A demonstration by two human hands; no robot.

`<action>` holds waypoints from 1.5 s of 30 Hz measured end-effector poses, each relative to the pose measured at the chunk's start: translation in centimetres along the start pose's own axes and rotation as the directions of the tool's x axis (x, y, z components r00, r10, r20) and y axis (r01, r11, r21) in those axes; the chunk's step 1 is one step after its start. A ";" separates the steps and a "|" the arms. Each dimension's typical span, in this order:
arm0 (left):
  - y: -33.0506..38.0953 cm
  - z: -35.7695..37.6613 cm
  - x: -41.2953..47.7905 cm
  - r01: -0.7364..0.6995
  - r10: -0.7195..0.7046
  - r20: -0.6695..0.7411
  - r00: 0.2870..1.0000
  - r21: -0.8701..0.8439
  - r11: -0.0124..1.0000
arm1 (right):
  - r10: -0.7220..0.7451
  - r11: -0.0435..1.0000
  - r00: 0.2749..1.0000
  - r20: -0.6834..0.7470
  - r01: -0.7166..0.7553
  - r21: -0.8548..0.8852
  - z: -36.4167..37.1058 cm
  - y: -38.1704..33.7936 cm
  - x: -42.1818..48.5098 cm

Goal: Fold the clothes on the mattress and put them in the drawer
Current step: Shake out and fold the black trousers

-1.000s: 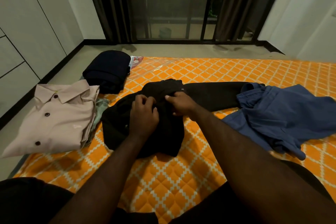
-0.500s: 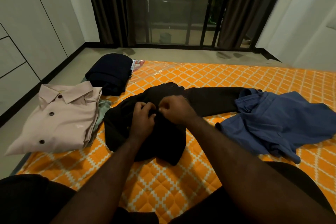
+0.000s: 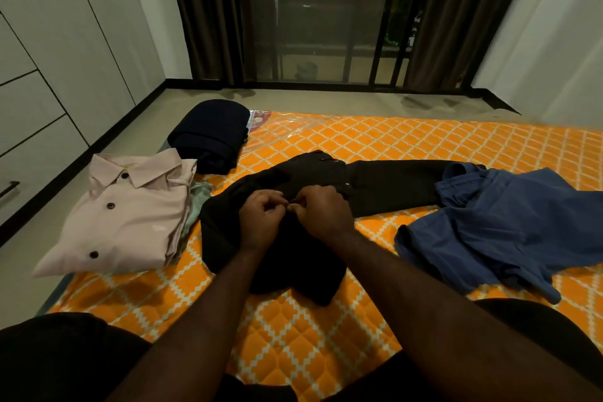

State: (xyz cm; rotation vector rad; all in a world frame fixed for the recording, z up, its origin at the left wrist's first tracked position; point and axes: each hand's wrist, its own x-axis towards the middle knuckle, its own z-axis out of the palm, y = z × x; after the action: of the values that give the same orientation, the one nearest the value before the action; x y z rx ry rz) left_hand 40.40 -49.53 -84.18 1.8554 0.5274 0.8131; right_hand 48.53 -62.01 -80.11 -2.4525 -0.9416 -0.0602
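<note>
Black trousers (image 3: 287, 238) lie crumpled mid-mattress (image 3: 375, 147); left hand (image 3: 262, 217) and right hand (image 3: 321, 212), fingers curled, pinch the waistband fastening; cloth likely soft, limp; best gripped at waistband.

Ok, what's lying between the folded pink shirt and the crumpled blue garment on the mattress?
The head view shows the black garment lying between them, with the left hand and right hand both pinching it.

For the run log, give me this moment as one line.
left hand: pinches black garment | right hand: pinches black garment | folded: pink shirt, navy garment | unfolded: blue garment
</note>
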 end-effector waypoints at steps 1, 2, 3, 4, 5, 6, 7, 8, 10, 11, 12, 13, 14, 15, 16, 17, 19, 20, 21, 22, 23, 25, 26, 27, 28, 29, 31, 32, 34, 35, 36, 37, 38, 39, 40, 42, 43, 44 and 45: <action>0.3 0.0 0.1 0.064 -0.067 -0.031 0.997 -0.106 0.992 | 0.013 1.000 1.000 -0.023 -0.013 0.008 0.2 -0.1 0.0; 0.6 0.0 0.1 0.122 -0.136 -0.051 0.989 -0.212 0.970 | 0.026 0.999 0.999 -0.036 -0.024 0.033 0.4 -0.2 0.0; 0.9 0.1 0.1 0.165 -0.193 -0.066 0.979 -0.299 0.940 | 0.044 0.997 0.998 -0.042 -0.041 0.069 0.5 -0.3 0.0; 1.0 0.2 0.0 0.198 -0.243 -0.081 0.967 -0.366 0.910 | 0.058 0.992 0.997 -0.047 -0.052 0.112 0.6 -0.3 0.1; 1.1 0.3 0.0 0.229 -0.294 -0.098 0.951 -0.413 0.881 | 0.072 0.986 0.996 -0.053 -0.063 0.154 0.7 -0.3 0.1; 1.1 0.5 0.0 0.266 -0.349 -0.118 0.930 -0.438 0.859 | 0.080 0.979 0.995 -0.065 -0.066 0.194 0.6 -0.3 0.1; 0.8 0.6 0.1 0.309 -0.399 -0.140 0.906 -0.425 0.851 | 0.093 0.972 0.993 -0.076 -0.074 0.224 0.5 -0.3 0.1; 0.5 0.8 0.1 0.352 -0.435 -0.154 0.887 -0.384 0.853 | 0.105 0.965 0.991 -0.088 -0.080 0.249 0.5 -0.2 0.1; -0.2 0.9 0.4 0.421 -0.464 -0.110 0.879 -0.278 0.863 | 0.124 0.954 0.988 -0.092 -0.093 0.285 0.4 -0.1 0.1; -0.2 1.0 0.5 0.434 -0.456 -0.054 0.888 -0.228 0.872 | 0.134 0.949 0.987 -0.086 -0.103 0.297 0.5 -0.2 0.1; -0.2 1.0 0.6 0.426 -0.434 0.002 0.901 -0.186 0.885 | 0.145 0.943 0.986 -0.078 -0.114 0.313 0.5 -0.2 0.0; 0.0 1.1 0.6 0.406 -0.405 0.042 0.913 -0.159 0.900 | 0.165 0.932 0.984 -0.068 -0.133 0.337 0.7 -0.2 0.1; 0.2 1.1 0.6 0.386 -0.380 0.066 0.923 -0.153 0.910 | 0.189 0.916 0.980 -0.060 -0.154 0.371 0.7 -0.1 0.1; 0.4 1.1 0.6 0.370 -0.363 0.074 0.929 -0.162 0.915 | 0.221 0.894 0.974 -0.050 -0.182 0.409 0.7 0.1 0.2; 0.4 1.1 0.6 0.359 -0.352 0.069 0.933 -0.175 0.917 | 0.255 0.865 0.966 -0.034 -0.212 0.455 0.7 0.2 0.2; 0.5 1.0 0.6 0.345 -0.341 0.052 0.938 -0.180 0.921 | 0.291 0.825 0.957 -0.005 -0.248 0.507 0.6 0.3 0.3; 0.5 0.9 0.6 0.297 -0.301 0.003 0.954 -0.158 0.942 | 0.344 0.718 0.934 0.098 -0.328 0.613 0.4 0.5 0.6; 0.5 0.9 0.6 0.262 -0.267 -0.022 0.963 -0.139 0.955 | 0.359 0.672 0.922 0.147 -0.364 0.645 0.1 0.6 0.8; 0.7 0.9 0.7 0.227 -0.233 -0.040 0.972 -0.116 0.967 | 0.373 0.648 0.912 0.171 -0.389 0.655 -0.2 0.8 1.0; 0.9 1.0 0.8 0.197 -0.203 -0.060 0.977 -0.095 0.976 | 0.390 0.642 0.904 0.176 -0.403 0.652 -0.5 1.0 1.3; 1.1 0.9 0.9 0.180 -0.186 -0.087 0.979 -0.081 0.980 | 0.406 0.652 0.898 0.169 -0.414 0.635 -0.8 1.4 1.6; 1.2 0.4 1.5 0.166 -0.176 -0.148 0.973 -0.079 0.983 | 0.440 0.676 0.887 0.141 -0.431 0.597 -1.6 2.4 2.1; 1.2 0.1 1.7 0.156 -0.169 -0.180 0.969 -0.083 0.984 | 0.457 0.689 0.881 0.121 -0.437 0.578 -2.1 3.0 2.3; 1.2 -0.1 2.0 0.142 -0.157 -0.209 0.965 -0.084 0.986 | 0.475 0.700 0.874 0.097 -0.443 0.560 -2.6 3.6 2.5; 1.3 -0.3 2.3 0.123 -0.138 -0.233 0.963 -0.081 0.989 | 0.491 0.710 0.867 0.079 -0.451 0.541 -3.1 4.3 2.7; 1.4 -0.3 2.4 0.102 -0.116 -0.246 0.962 -0.070 0.992 | 0.499 0.720 0.863 0.071 -0.459 0.520 -3.4 4.9 3.0; 1.9 -0.1 2.5 0.061 -0.070 -0.256 0.964 -0.043 0.997 | 0.508 0.723 0.858 0.072 -0.470 0.506 -3.8 5.4 3.4; 2.2 0.0 2.5 0.044 -0.052 -0.260 0.964 -0.037 0.998 | 0.515 0.713 0.854 0.078 -0.477 0.513 -3.9 5.4 3.5; 2.2 0.1 2.5 0.031 -0.040 -0.265 0.963 -0.039 0.999 | 0.529 0.681 0.843 0.099 -0.491 0.543 -3.7 5.4 3.6; 2.1 0.1 2.6 0.042 -0.055 -0.261 0.964 -0.055 0.998 | 0.528 0.659 0.841 0.121 -0.495 0.566 -3.5 5.2 3.4; 1.9 0.0 2.6 0.064 -0.082 -0.257 0.963 -0.078 0.995 | 0.527 0.632 0.837 0.148 -0.502 0.590 -3.3 5.0 3.3; 1.7 -0.1 2.7 0.093 -0.117 -0.251 0.961 -0.106 0.990 | 0.520 0.618 0.838 0.168 -0.505 0.603 -3.1 4.7 3.1; 1.6 -0.1 2.6 0.119 -0.148 -0.243 0.959 -0.132 0.984 | 0.495 0.653 0.854 0.160 -0.487 0.580 -2.9 4.5 2.9; 1.5 -0.1 2.6 0.136 -0.168 -0.234 0.958 -0.147 0.980 | 0.442 0.746 0.890 0.113 -0.435 0.505 -2.7 4.5 2.8; 1.6 -0.1 2.5 0.140 -0.172 -0.227 0.959 -0.153 0.978 | 0.373 0.831 0.926 0.060 -0.363 0.421 -2.7 4.4 2.7; 1.9 -0.2 2.3 0.136 -0.167 -0.216 0.962 -0.154 0.979 | 0.264 0.898 0.964 -0.012 -0.241 0.368 -2.6 4.5 2.3; 2.0 -0.2 2.3 0.132 -0.164 -0.210 0.964 -0.156 0.979 | 0.231 0.900 0.973 -0.030 -0.202 0.387 -2.5 4.6 2.2; 2.1 -0.3 2.3 0.128 -0.159 -0.202 0.967 -0.156 0.979 | 0.213 0.898 0.976 -0.047 -0.177 0.402 -2.4 4.6 2.0; 2.1 -0.3 2.2 0.125 -0.154 -0.193 0.969 -0.153 0.980 | 0.206 0.899 0.977 -0.062 -0.163 0.407 -2.2 4.7 1.9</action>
State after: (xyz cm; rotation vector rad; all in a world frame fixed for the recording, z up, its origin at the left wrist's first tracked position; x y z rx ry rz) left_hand 41.70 -48.67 -81.55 1.5961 0.7043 0.9271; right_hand 53.30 -64.84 -79.86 -2.1204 -0.6004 0.0657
